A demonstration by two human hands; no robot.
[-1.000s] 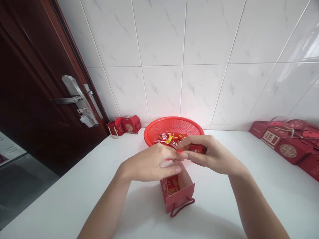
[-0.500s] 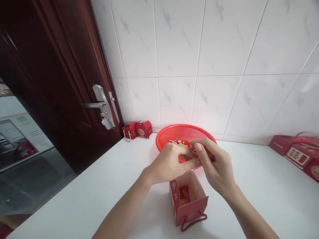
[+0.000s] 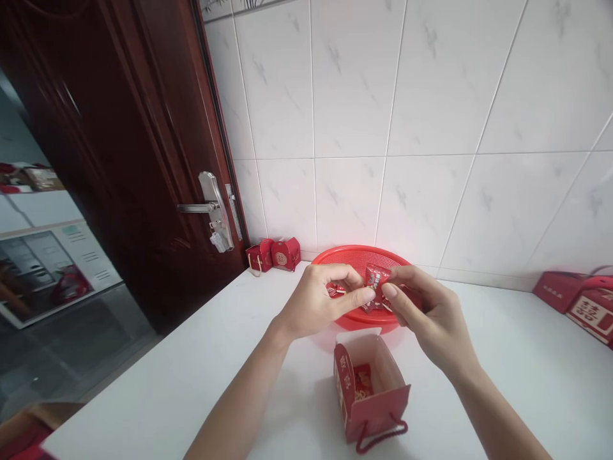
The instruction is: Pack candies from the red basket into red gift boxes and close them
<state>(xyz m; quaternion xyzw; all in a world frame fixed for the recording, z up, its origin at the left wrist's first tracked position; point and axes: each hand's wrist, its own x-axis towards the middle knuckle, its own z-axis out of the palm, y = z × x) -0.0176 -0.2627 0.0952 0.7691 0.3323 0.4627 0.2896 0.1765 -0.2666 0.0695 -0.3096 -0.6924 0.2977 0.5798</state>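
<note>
Between my two hands is a small red wrapped candy point(image 3: 377, 278), held up over the near side of a red plastic basket point(image 3: 354, 250). My left hand point(image 3: 325, 297) pinches its left side between thumb and fingers. Thumb and forefinger of my right hand point(image 3: 426, 310) close on its right side. More red-wrapped pieces lie in the basket, partly hidden by my hands. Below my hands an open red gift box point(image 3: 378, 412) with a dark red cord handle stands on the white table point(image 3: 282, 383). A red packet point(image 3: 363, 380) lies inside it.
Two small closed red boxes point(image 3: 286, 253) stand by the wall near the door point(image 3: 158, 160). Larger red boxes point(image 3: 582, 306) sit at the right edge. A tiled wall point(image 3: 349, 115) runs behind the table. At the lower left an open cardboard box point(image 3: 43, 421) shows partly.
The candy has come into plain sight, upright between my fingertips, and my hands have spread slightly apart. The whole view has shifted, so things appear a little further right and lower.
</note>
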